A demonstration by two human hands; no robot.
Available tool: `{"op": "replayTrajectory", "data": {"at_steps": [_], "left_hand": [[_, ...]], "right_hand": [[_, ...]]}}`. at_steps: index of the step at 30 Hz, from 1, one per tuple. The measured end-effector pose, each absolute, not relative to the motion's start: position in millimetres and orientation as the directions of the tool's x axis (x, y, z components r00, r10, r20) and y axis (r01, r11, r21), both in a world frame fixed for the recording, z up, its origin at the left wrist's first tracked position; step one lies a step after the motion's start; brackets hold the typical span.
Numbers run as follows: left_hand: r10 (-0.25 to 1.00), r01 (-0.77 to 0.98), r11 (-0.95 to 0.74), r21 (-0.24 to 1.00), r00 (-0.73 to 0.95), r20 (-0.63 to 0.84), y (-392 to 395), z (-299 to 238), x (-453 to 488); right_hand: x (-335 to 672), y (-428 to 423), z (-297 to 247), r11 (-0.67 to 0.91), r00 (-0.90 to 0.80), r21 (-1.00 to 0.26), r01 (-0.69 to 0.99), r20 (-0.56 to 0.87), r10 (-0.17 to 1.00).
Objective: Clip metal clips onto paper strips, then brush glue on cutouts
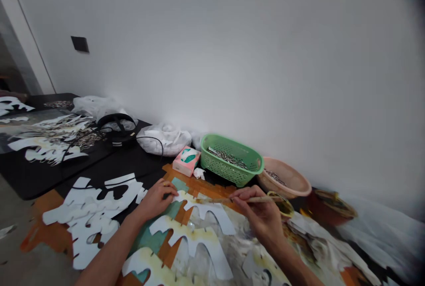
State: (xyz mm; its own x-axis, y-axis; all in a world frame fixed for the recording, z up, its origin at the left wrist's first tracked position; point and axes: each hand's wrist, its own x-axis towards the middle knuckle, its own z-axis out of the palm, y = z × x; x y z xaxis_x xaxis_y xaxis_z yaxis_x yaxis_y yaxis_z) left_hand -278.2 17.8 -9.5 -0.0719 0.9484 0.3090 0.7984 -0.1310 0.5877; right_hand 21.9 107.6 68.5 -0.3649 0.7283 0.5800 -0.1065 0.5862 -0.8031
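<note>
My right hand (260,208) is closed round the handle of a thin brush (217,200), whose tip points left over a white scalloped cut-out piece (212,213) with yellowish stains. At that piece's left end my left hand (157,199) has its fingers bent and pressed together on the edge. Whether its fingertips reach under the piece I cannot tell. Nearer to me lie further stained pieces (194,239) of the same shape, in rows over brown and green sheeting. A small yellowish bowl (281,205) stands just beyond my right wrist.
A green basket (229,174) and a pink basin (292,177) hold metal parts along the wall. Beside the basket sits a tissue box (186,160). White cut-outs (89,210) are heaped at left. A dark red container (328,208) and crumpled cloth (328,244) are at right.
</note>
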Motion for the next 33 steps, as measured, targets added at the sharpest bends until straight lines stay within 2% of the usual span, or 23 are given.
{"op": "replayTrajectory", "data": {"at_steps": [7, 21, 33], "left_hand": [[0.951, 0.797, -0.129, 0.59, -0.068, 0.3, 18, -10, -279], [0.953, 0.794, -0.134, 0.593, -0.061, 0.296, 18, -10, -280], [0.953, 0.796, -0.133, 0.59, -0.06, 0.297, 19, -10, -280]], "right_hand": [[21, 103, 69, 0.614, -0.315, -0.777, -0.137, 0.622, 0.717], [25, 101, 55, 0.615, -0.401, -0.785, -0.073, 0.588, 0.703], [25, 107, 45, 0.654, -0.405, -0.755, -0.054, 0.615, 0.677]]}}
